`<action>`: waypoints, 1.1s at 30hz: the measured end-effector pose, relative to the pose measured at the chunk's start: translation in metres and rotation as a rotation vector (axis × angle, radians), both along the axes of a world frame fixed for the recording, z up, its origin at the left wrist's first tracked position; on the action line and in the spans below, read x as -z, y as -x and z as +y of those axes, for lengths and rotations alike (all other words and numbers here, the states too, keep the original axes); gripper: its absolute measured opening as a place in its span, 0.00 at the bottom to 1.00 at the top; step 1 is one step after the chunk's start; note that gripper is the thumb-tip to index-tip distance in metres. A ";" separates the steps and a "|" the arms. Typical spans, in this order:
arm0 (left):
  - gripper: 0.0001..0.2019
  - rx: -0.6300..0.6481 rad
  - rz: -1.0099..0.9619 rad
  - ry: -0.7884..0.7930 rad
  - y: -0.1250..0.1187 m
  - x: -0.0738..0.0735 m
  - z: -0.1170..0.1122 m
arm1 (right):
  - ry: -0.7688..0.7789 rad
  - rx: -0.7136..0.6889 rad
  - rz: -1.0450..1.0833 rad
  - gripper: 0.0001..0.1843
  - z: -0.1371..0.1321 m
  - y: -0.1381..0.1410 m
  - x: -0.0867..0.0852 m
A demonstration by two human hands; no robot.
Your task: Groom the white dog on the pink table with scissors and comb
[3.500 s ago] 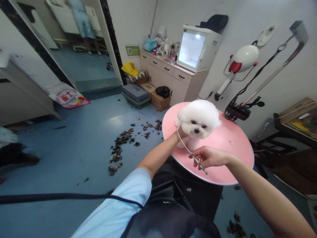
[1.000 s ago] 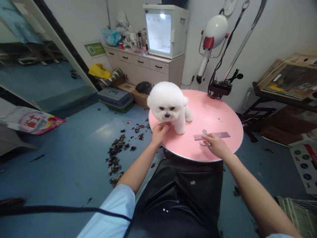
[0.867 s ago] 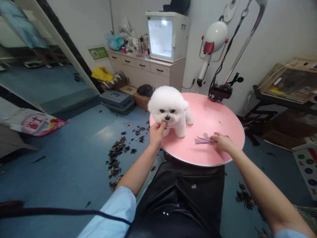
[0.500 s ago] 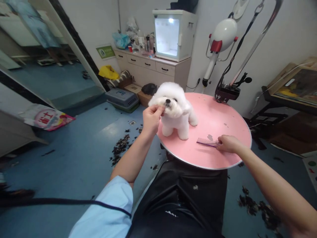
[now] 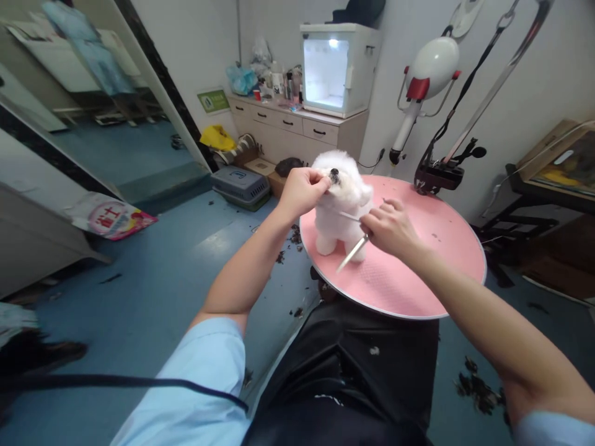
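A small white fluffy dog (image 5: 333, 230) stands on the near left part of a round pink table (image 5: 432, 279). My left hand (image 5: 302, 189) is closed on the fur under its muzzle, and its nose points up. My right hand (image 5: 393, 229) is closed on a thin comb (image 5: 348, 215) that lies across the dog's chest. A slim metal tool (image 5: 351, 255) sticks out below that hand toward the table; I cannot tell whether it is scissors or the comb's handle.
A grooming arm with a clamp (image 5: 439, 176) and a white and red dryer (image 5: 430, 62) stand at the table's far side. Dark fur clippings (image 5: 474, 387) lie on the blue floor. A cabinet with a lit white box (image 5: 332, 68), a grey pet carrier (image 5: 240, 184) and a wooden bench (image 5: 548, 179) stand around.
My right hand picked the comb up off the table and brought it to the dog's chest. My left hand lifted the dog's muzzle upward.
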State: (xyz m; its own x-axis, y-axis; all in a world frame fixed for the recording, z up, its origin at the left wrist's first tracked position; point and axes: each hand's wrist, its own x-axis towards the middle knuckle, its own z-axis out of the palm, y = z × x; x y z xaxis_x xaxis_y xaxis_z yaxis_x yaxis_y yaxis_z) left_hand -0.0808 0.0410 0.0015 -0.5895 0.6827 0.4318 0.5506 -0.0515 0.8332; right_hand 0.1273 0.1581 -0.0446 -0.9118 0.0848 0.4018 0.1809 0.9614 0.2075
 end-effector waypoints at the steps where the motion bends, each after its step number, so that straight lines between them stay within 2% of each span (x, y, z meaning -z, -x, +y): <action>1: 0.11 -0.001 0.007 0.005 0.002 0.001 0.000 | -0.018 0.012 -0.034 0.16 0.001 0.007 -0.004; 5: 0.11 0.019 -0.012 -0.007 0.012 0.007 0.001 | -0.006 -0.156 -0.273 0.11 -0.005 0.015 -0.010; 6: 0.11 0.027 -0.020 -0.015 0.014 0.008 0.001 | -0.003 -0.155 -0.264 0.11 -0.007 0.016 -0.011; 9: 0.11 0.014 -0.055 -0.021 0.021 0.012 -0.003 | -0.028 -0.001 -0.139 0.14 -0.005 0.019 -0.015; 11: 0.06 -0.044 -0.076 -0.053 0.026 0.021 -0.011 | -0.015 0.000 -0.189 0.14 -0.004 0.017 -0.009; 13: 0.05 -0.131 -0.094 -0.128 0.028 0.037 -0.023 | 0.049 -0.106 -0.288 0.12 -0.006 0.005 0.009; 15: 0.06 -0.195 -0.145 -0.184 0.025 0.060 -0.035 | 0.139 -0.159 -0.246 0.10 -0.015 -0.015 0.039; 17: 0.10 -0.117 -0.276 -0.109 0.017 0.084 -0.043 | 0.246 -0.105 -0.077 0.11 -0.028 -0.035 0.074; 19: 0.14 -0.062 -0.317 -0.100 0.007 0.100 -0.042 | 0.353 -0.004 0.120 0.13 -0.041 -0.049 0.102; 21: 0.18 -0.058 -0.324 -0.144 0.001 0.105 -0.035 | 0.378 0.064 0.246 0.14 -0.050 -0.053 0.115; 22: 0.19 -0.071 -0.324 -0.173 0.000 0.103 -0.030 | 0.349 0.070 0.271 0.14 -0.052 -0.052 0.113; 24: 0.18 -0.089 -0.311 -0.195 0.002 0.094 -0.021 | 0.238 0.038 0.263 0.14 -0.048 -0.042 0.097; 26: 0.15 -0.121 -0.234 -0.180 0.008 0.082 -0.018 | 0.104 -0.003 0.221 0.15 -0.035 -0.027 0.067; 29: 0.10 -0.230 0.049 -0.176 0.015 0.069 -0.024 | -0.079 0.028 0.145 0.18 -0.010 -0.001 0.020; 31: 0.11 -0.276 0.243 -0.117 0.015 0.068 -0.032 | -0.169 -0.003 0.032 0.20 0.000 0.011 0.000; 33: 0.11 -0.252 0.351 0.039 0.012 0.071 -0.036 | -0.217 -0.104 -0.100 0.20 0.003 0.014 -0.009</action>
State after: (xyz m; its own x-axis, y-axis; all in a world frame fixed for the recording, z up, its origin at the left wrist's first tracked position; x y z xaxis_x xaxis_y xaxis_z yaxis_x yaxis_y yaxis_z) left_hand -0.0923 0.0047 -0.0699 -0.5622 0.5555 0.6127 0.7920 0.1487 0.5921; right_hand 0.1136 0.1613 -0.0353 -0.9473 -0.0898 0.3074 0.0516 0.9046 0.4232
